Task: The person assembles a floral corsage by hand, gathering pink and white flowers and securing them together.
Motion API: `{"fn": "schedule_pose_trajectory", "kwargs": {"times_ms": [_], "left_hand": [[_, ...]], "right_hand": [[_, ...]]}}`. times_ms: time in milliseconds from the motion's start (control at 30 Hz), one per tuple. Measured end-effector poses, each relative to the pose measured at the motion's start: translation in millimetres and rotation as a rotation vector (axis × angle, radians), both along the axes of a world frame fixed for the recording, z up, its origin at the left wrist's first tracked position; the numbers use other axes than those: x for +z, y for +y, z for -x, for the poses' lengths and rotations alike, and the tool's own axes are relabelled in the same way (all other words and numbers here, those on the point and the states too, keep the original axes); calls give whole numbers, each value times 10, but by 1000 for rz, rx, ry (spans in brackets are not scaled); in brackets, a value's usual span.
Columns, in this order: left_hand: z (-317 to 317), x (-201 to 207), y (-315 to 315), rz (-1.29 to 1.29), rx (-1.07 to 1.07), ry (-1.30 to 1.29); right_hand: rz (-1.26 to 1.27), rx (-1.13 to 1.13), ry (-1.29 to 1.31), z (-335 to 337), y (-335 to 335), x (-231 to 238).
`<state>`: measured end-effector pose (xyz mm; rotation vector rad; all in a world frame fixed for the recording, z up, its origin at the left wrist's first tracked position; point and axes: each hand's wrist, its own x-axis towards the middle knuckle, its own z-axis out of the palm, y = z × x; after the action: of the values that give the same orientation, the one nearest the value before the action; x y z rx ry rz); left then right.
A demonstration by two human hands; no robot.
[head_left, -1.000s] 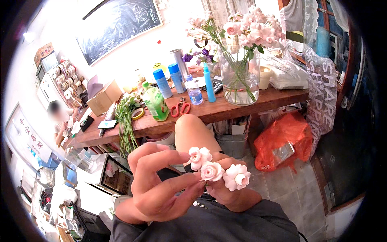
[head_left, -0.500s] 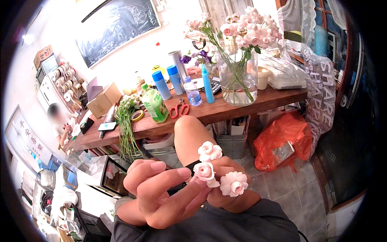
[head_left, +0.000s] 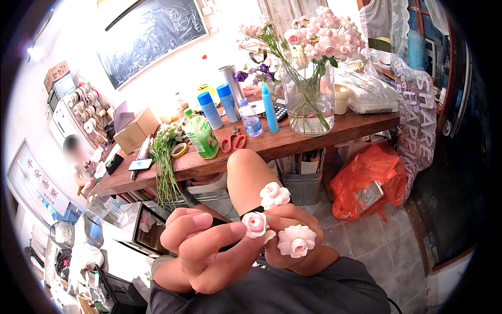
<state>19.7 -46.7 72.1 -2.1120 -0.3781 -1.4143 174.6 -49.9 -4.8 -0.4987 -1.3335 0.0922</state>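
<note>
Just above my lap, both hands are close together around small pale pink roses. My left hand (head_left: 209, 248) has its fingers curled, and their tips pinch at the middle rose (head_left: 255, 225). My right hand (head_left: 293, 217) is closed, with an upper rose (head_left: 275, 195) and a fuller, more open lower rose (head_left: 296, 241) showing at its fingers. The stems are mostly hidden by my hands. A loose-looking petal (head_left: 269, 236) shows between the middle and lower blooms.
Beyond my knee stands a wooden table (head_left: 209, 168) with a glass vase (head_left: 308, 123) of pink roses, red scissors (head_left: 234, 141), a green bottle (head_left: 202, 137), blue-capped cans (head_left: 210, 111) and cut stems (head_left: 166, 167). An orange bag (head_left: 366, 175) lies on the floor. Another person (head_left: 78, 162) sits far left.
The middle rose has shifted left with my left fingertips, away from the lower rose. The lower rose has turned to face me more and moved slightly left.
</note>
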Motion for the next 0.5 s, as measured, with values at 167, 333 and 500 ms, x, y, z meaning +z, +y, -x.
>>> {"fn": "schedule_pose_trajectory", "kwargs": {"times_ms": [167, 333, 500], "left_hand": [[192, -33, -49, 146, 53, 131], [266, -42, -154, 221, -37, 63], [257, 50, -189, 24, 136, 96]], "right_hand": [[-31, -14, 50, 9, 32, 59], [-47, -100, -17, 21, -12, 123], [-89, -116, -130, 2, -18, 45]]}}
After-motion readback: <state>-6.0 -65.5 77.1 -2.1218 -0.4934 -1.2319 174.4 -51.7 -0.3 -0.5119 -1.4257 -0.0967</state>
